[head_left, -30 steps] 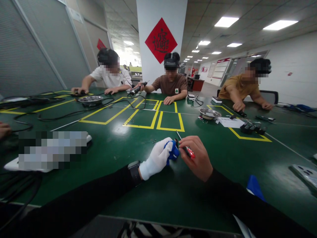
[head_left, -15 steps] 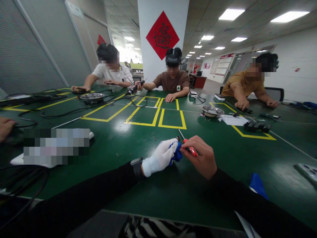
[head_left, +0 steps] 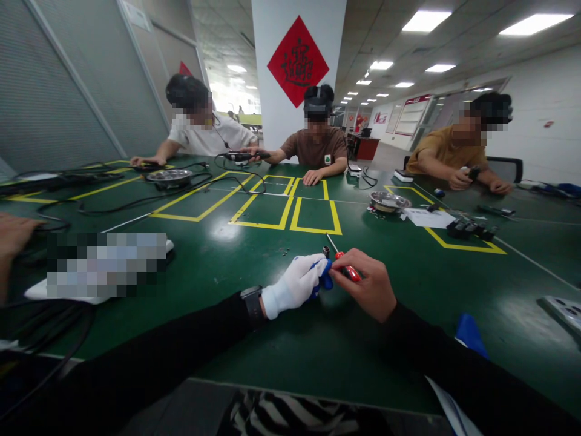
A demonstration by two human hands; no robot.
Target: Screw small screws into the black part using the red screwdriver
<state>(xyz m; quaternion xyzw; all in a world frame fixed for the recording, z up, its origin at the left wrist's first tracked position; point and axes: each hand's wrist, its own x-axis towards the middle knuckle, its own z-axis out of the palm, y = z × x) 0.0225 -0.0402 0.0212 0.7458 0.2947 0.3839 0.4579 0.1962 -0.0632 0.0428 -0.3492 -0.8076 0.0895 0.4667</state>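
My left hand wears a white glove with blue-coated fingers and is closed just left of centre, low over the green table. My bare right hand meets it, thumb and fingers pinched at the blue glove fingertips. Whatever lies between the fingers is hidden or too small to name. A screwdriver with a red handle shows just beyond my right fingers, its shaft pointing away; it seems to lie on the table. Close to my left fingertips is a small dark cylindrical piece.
Tiny parts lie beyond my left hand. Yellow tape marks boxes on the table. Metal bowls, black parts and cables lie around. A blue glove-like item is at right. Three co-workers sit opposite; another hand enters left.
My hands stay together with almost no movement. Across the table, a black tool has tipped level between two co-workers, and the co-worker at right has lifted a dark piece off the table.
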